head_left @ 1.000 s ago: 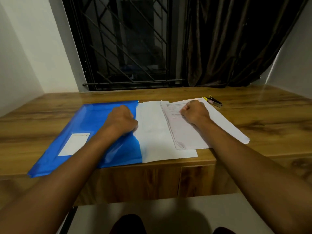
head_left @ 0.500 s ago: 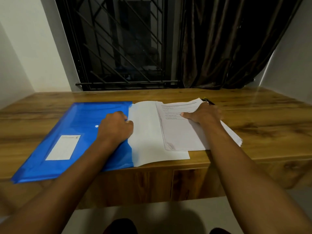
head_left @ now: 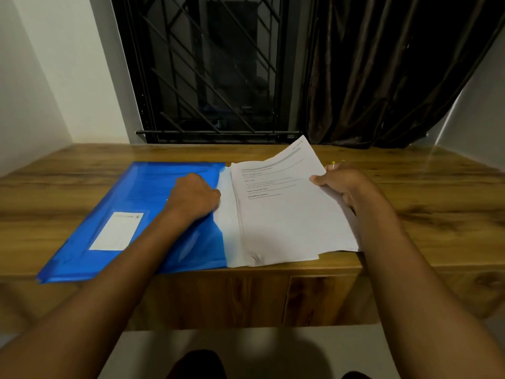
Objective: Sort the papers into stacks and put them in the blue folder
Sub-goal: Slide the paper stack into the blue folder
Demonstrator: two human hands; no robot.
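Nearest me, the desk (head_left: 437,214) ends at its front lip. The blue folder (head_left: 131,214) lies flat, its near edge right at that lip, white label (head_left: 116,231) face up.

- Papers (head_left: 281,222): a thick stack just right of the folder, left side touching or tucked at its open side, with a plain sheet showing between. The near edge also sits at the lip. The bottom corners look fanned, not squared.
- Left hand (head_left: 192,196): fingers curled at the folder's right edge. Whether it pinches the flap or only presses down, I cannot tell.
- Right hand (head_left: 347,187): grasping the side of the stack away from the folder, thumb on top. The far corner is lifted off the desk.
- Beyond the folder's right side, behind that hand, there is a small yellow thing (head_left: 337,162), mostly hidden. Further off are the window grille (head_left: 213,77) and the dark curtain (head_left: 382,72).

Risks, as I judge them:
1. One-sided grip on a thick stack: lower sheets may slide out and spill over the lip.
2. Fanned corners could catch on the folder mouth and crumple if pushed in unsquared.
3. If the left hand is not truly holding the flap open, the folder may skid leftward under the push.
4. The folder looks slick; its near corner could tip off the lip.
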